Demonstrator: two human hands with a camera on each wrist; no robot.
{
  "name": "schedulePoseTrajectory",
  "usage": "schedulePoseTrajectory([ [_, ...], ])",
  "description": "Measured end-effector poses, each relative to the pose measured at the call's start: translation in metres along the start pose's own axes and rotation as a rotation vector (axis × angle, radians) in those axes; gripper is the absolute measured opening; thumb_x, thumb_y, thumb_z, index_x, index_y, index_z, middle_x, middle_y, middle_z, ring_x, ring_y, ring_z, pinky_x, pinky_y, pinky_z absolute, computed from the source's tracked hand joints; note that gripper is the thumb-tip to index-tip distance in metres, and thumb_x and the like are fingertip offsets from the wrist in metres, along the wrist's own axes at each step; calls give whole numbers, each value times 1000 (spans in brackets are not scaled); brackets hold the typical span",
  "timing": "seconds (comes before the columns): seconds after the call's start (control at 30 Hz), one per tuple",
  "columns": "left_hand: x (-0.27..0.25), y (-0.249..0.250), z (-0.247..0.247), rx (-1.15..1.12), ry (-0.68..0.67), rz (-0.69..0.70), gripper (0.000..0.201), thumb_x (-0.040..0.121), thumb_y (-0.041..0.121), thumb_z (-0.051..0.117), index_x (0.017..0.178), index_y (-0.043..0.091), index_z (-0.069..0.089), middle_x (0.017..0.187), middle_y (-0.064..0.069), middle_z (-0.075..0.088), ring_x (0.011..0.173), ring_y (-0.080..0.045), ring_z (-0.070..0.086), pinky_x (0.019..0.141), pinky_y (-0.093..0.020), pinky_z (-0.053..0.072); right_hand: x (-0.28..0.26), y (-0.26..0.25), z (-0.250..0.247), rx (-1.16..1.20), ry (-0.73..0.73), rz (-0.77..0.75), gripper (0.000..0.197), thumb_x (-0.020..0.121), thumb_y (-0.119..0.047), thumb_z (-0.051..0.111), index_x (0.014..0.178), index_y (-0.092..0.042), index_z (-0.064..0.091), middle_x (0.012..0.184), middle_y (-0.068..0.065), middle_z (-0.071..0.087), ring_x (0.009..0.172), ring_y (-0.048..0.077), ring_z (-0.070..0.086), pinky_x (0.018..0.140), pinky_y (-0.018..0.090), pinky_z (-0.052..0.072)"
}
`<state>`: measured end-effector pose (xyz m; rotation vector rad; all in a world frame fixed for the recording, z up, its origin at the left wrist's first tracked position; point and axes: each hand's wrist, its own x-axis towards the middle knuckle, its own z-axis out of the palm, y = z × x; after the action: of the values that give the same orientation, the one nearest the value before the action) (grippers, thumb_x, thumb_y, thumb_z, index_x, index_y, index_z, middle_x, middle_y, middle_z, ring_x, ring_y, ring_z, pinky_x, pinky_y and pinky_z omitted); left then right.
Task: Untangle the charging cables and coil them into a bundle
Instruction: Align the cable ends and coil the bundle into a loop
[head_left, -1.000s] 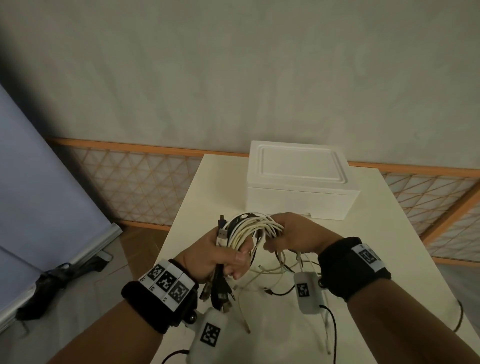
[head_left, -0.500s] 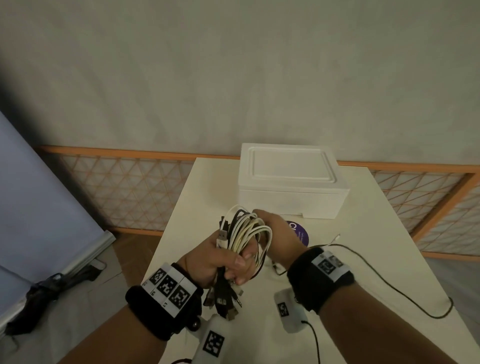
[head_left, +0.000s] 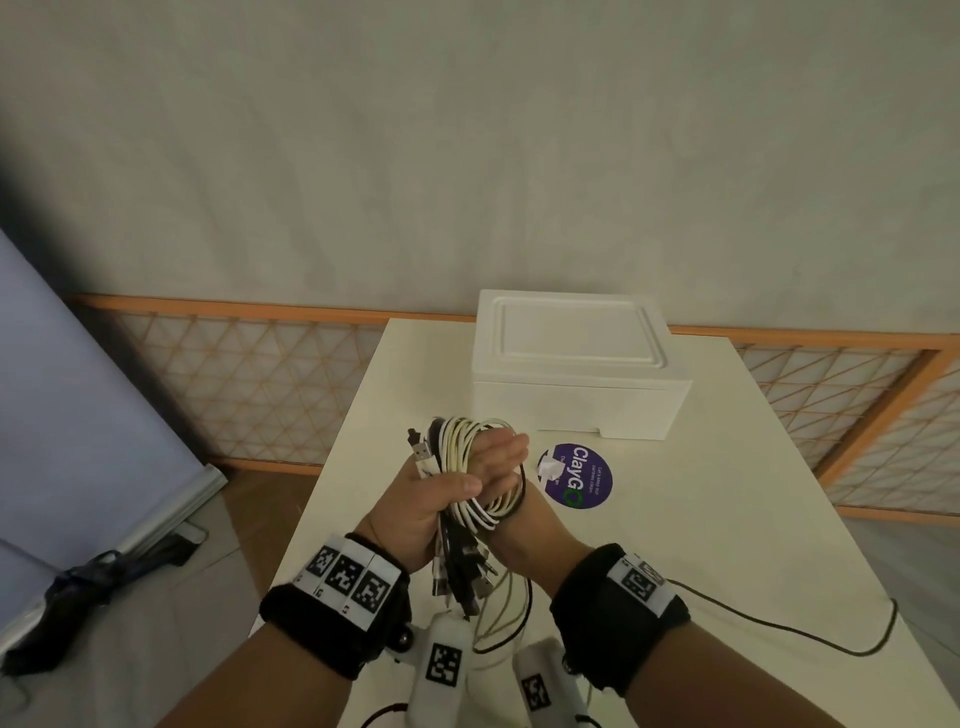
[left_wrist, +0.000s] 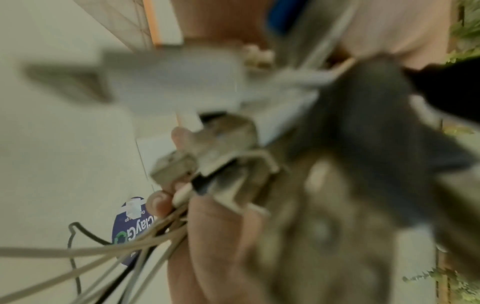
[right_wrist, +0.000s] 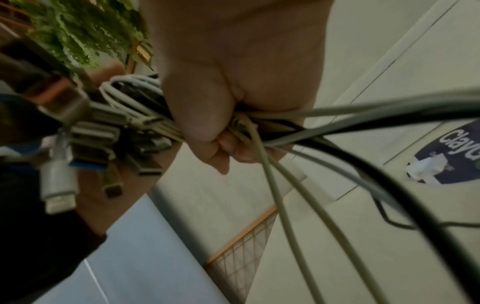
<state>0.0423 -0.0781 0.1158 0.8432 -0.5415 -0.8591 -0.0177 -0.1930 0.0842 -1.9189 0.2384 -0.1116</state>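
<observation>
While the left hand (head_left: 423, 506) clenches the charging cables (head_left: 467, 467) above the table's (head_left: 727, 519) near edge, the right hand (head_left: 501, 457), grasping the loops, should wind each turn snug and even.

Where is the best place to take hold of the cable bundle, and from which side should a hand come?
Probably the pinched waist of the cable bundle, taken from the left, as the left hand does: loops fan above, plugs hang below, so only there are all strands together.
</observation>
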Motion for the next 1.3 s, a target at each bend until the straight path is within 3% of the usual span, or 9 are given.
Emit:
schedulePoseTrajectory([
  [0.17,6,-10,-3,59,112,102,71,64,12,67,131,-1,47,136,-14,55,129,-28,50,101,-33,46,0,0,-6,-284,-27,-309,28,88,-11,53,110,2,64,103,15,68,90,21,66,81,21,45],
  [0.37,11,-17,-9,99,267,133,72,63,4,67,133,5,47,137,-9,55,128,-22,51,104,-30,44,-2,-2,-12,-487,-56,-247,24,91,-9,53,111,0,62,105,19,65,97,34,61,84,43,49],
  [0.5,13,-15,-15,125,379,152,54,86,-21,44,131,9,47,136,-8,53,131,-23,47,103,-27,41,-4,-1,-13,-867,-178,-50,27,95,-19,44,106,2,59,103,16,60,95,31,58,79,35,44],
  [0.63,11,-11,-23,150,430,136,55,88,-21,41,133,10,46,141,-10,49,129,-21,48,108,-33,38,-11,-9,-12,-952,-181,-36,23,92,-18,44,107,-5,56,101,12,62,90,28,59,74,35,47],
  [0.93,1,-17,-27,899,253,0,51,78,12,57,117,45,52,134,25,50,128,3,43,106,-19,32,-18,-13,-8,-1169,-282,-214,27,99,-16,35,108,-4,58,88,13,58,72,25,47,64,34,34],
  [1.07,2,-24,-35,1118,305,-54,37,85,11,58,119,26,62,108,29,61,110,8,53,99,-17,38,-25,-9,-5,-1166,-267,-199,26,99,-19,35,109,-6,56,96,12,62,82,29,58,70,38,42],
  [1.13,2,-29,-48,1238,319,-152,32,79,30,56,109,19,64,97,16,69,95,1,63,89,-25,50,-28,-9,-5,-1206,-250,-176,24,95,-16,37,111,-7,54,97,11,63,84,30,59,65,35,38],
  [1.2,0,-34,-63,1430,321,-246,42,70,48,49,91,15,65,84,3,69,80,-11,65,77,-34,55,-33,-16,-6,-1236,-209,-221,17,88,-17,48,100,-11,57,84,7,63,67,25,56,52,29,31],
  [1.3,-2,-41,-77,1507,348,-241,33,77,41,55,90,12,63,81,-3,64,77,-15,63,76,-36,53,-35,-22,-13,-1340,-202,-391,28,60,-41,79,66,-23,59,48,-6,51,34,13,41,36,18,17],
])
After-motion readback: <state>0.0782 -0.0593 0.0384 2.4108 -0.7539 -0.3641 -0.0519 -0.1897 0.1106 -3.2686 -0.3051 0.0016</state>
